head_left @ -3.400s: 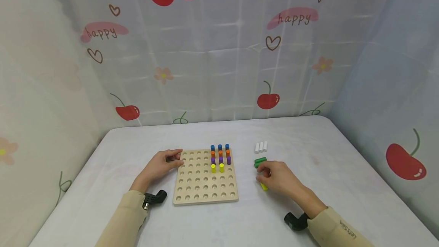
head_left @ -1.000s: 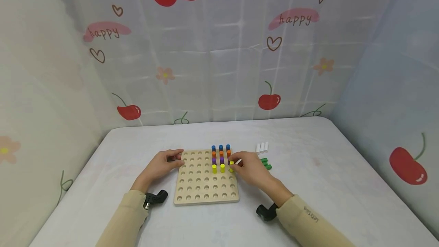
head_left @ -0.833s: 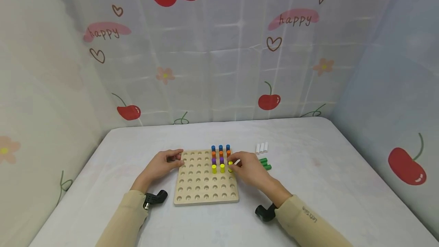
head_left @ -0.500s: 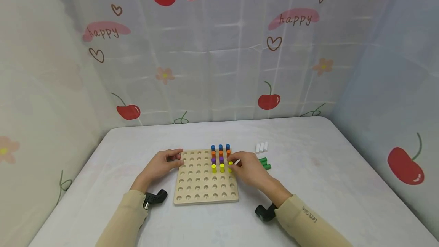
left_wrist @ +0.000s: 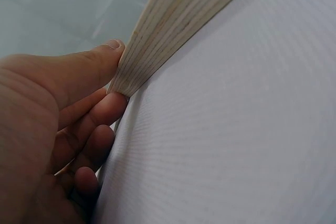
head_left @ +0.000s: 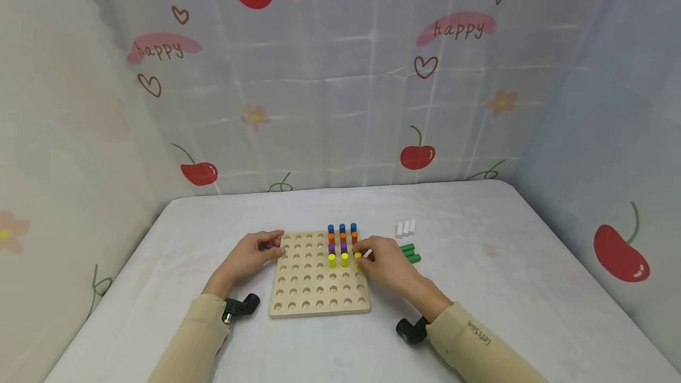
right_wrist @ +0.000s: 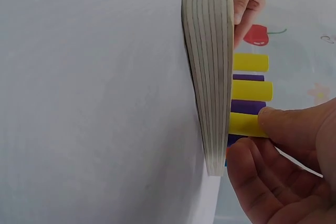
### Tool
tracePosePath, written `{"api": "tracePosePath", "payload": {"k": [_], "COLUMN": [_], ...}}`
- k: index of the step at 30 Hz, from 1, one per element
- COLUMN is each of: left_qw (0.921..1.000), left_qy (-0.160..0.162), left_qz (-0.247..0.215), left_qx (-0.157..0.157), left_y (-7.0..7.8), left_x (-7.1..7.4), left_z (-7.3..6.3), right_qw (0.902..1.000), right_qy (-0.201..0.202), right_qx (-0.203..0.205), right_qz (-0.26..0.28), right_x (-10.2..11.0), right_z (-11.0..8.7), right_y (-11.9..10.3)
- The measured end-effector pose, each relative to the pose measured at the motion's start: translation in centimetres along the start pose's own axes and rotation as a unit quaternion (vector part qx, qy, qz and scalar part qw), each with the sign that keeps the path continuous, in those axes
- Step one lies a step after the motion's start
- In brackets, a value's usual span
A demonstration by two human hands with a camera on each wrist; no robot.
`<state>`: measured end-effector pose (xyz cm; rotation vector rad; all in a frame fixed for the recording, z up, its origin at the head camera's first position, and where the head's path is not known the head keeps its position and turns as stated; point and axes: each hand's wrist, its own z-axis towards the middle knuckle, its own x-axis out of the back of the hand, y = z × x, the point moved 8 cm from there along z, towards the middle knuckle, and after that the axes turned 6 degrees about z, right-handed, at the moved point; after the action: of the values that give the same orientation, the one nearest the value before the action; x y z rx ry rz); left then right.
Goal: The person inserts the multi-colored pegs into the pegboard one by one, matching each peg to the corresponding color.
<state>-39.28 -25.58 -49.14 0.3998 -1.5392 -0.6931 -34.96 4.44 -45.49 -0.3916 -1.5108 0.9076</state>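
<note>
My left hand (head_left: 246, 260) grips the left edge of a wooden pegboard (head_left: 312, 285). In the left wrist view, the thumb lies against the board's upper edge and a finger against its lower edge. At the board's right side, my right hand (head_left: 391, 262) pinches a yellow peg (right_wrist: 245, 124), which stands upright in the board. Two more yellow pegs (head_left: 344, 260) stand in the same row. Behind them rise rows of purple pegs (head_left: 331, 249), orange pegs (head_left: 343, 238) and blue pegs (head_left: 342, 227). My right fingers partly hide the purple row's right end.
Several green pegs (head_left: 414, 258) lie on the white-covered table (head_left: 479, 288) right of the board, partly behind my right hand. Three white pegs (head_left: 406, 229) lie farther back. A patterned curtain (head_left: 340, 93) hangs behind the table.
My right hand has moved left from the loose pegs to the board, bringing the yellow peg to the end of its row. Over the last second, the peg has sunk slightly. The left hand stays put.
</note>
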Motion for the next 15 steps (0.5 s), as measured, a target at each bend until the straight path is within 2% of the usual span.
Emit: {"api": "tracePosePath", "payload": {"k": [7, 15], "left_qw": [1.0000, 1.0000], "left_qy": [0.000, 0.001], "left_qz": [0.003, 0.006], "left_qx": [0.000, 0.000], "left_y": [-0.2, -0.3], "left_x": [0.0, -0.1], "left_z": [0.1, 0.2], "right_qw": [0.9999, 0.9998], "right_qy": [-0.002, -0.004], "right_qx": [-0.012, -0.016], "right_qz": [0.009, 0.012], "right_x": [0.3, 1.8], "right_z": [-0.1, -0.1], "right_y": [0.2, 1.1]}}
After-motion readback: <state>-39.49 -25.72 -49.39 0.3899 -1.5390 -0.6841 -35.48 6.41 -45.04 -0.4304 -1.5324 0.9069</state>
